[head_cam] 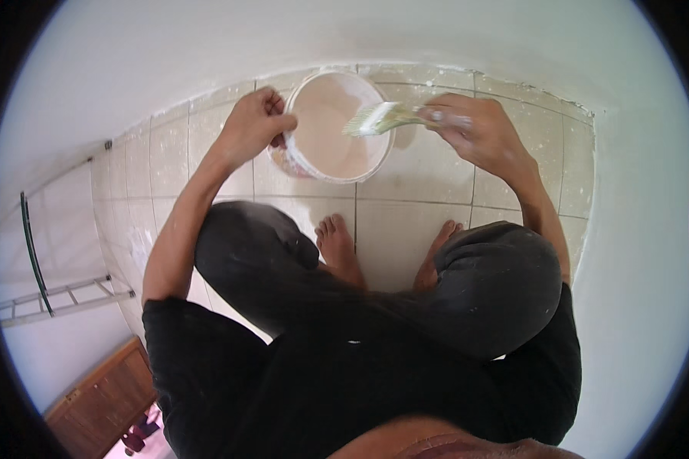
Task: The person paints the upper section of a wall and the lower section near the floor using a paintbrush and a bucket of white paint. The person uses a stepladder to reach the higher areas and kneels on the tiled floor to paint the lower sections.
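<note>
My left hand (262,120) grips the left rim of a round paint bucket (329,129), which tilts towards that hand. Pale residue coats the bucket's inside, and part of its printed outer wall shows at the lower left. In my right hand (473,126) is a flat paintbrush (379,119), held by its handle with the bristles pointing left. White paint covers part of the bristles. The brush tip hangs over the right part of the bucket's mouth; whether it touches the inside, I cannot tell. Slight blur lies on the brush and right hand.
Paint-spattered floor tiles (413,172) lie under the bucket and my bare feet. White walls (643,229) rise ahead and to the right, meeting in a corner. A metal ladder (80,292) stands at the left, with a wooden door (106,399) at the lower left.
</note>
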Available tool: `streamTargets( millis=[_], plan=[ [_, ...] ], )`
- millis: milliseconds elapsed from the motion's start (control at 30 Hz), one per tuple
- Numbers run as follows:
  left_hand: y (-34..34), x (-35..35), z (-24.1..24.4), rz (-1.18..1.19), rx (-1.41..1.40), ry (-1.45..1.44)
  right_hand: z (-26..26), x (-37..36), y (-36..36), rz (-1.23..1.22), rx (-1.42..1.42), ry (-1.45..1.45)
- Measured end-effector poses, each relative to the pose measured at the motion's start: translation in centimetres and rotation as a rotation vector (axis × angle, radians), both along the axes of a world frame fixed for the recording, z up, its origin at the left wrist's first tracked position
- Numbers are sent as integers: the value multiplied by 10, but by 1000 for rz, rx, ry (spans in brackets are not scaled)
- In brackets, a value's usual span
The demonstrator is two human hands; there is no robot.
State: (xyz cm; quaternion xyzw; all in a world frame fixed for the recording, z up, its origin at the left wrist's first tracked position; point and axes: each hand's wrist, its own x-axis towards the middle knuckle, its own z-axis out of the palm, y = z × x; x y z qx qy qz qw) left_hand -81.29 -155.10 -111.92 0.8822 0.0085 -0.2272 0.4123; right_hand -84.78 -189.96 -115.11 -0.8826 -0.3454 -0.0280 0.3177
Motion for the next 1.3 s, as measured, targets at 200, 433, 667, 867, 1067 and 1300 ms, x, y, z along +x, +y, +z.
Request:
streamTargets(
  millis=[200,433,667,867,1067,1300],
  plan=[
    [-14,-5,-3,-109,24,-56,-17,14,67,293,-381,-150],
    [-24,-13,5,-151,65,-62,-49,12,81,342,-467,-182],
    [-26,-14,9,-144,69,-37,-17,5,67,125,-331,-71],
    [-28,-10,10,-101,51,14,-13,3,64,-208,-300,-55],
    [-26,-13,16,20,-26,8,7,-10,42,-245,-9,-60],
    [-30,-7,3,-16,-50,8,-3,-11,47,-80,364,780]
  ],
)
